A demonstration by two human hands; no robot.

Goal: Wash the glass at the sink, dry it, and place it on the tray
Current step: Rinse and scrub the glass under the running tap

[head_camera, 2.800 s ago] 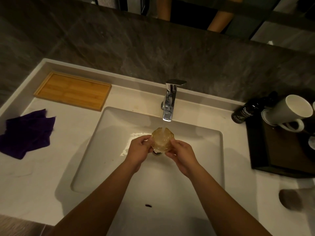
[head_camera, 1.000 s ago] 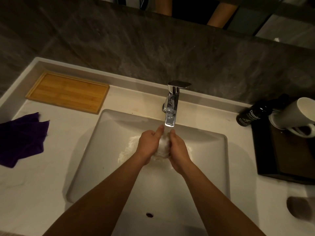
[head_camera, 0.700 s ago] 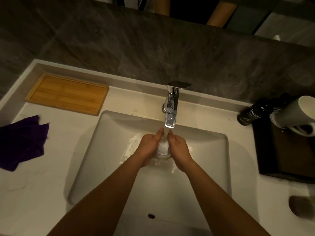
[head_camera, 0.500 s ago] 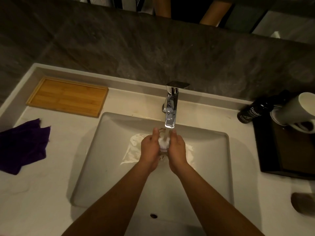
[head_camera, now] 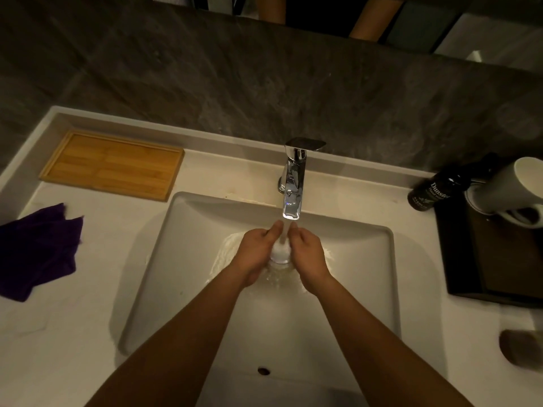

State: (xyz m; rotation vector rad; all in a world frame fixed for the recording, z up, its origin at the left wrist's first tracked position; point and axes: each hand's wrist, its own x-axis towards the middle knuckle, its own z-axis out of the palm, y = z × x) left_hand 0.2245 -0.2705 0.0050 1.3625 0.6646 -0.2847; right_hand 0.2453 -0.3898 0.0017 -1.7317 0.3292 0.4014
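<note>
Clear glass (head_camera: 281, 251) is being cupped upright between the left hand (head_camera: 256, 251) and right hand (head_camera: 308, 254) under the faucet (head_camera: 292, 188) at centre frame, while the purple cloth (head_camera: 38, 248) and bamboo tray (head_camera: 113, 164) are waiting far left, nearer the left hand.

The tap (head_camera: 292, 183) is shiny chrome metal, the tray (head_camera: 113, 164) matt wood, the purple towel (head_camera: 38, 251) soft cloth.

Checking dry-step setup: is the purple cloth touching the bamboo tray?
Apart. The head view shows bare white counter between the purple cloth and the near edge of the bamboo tray.
</note>
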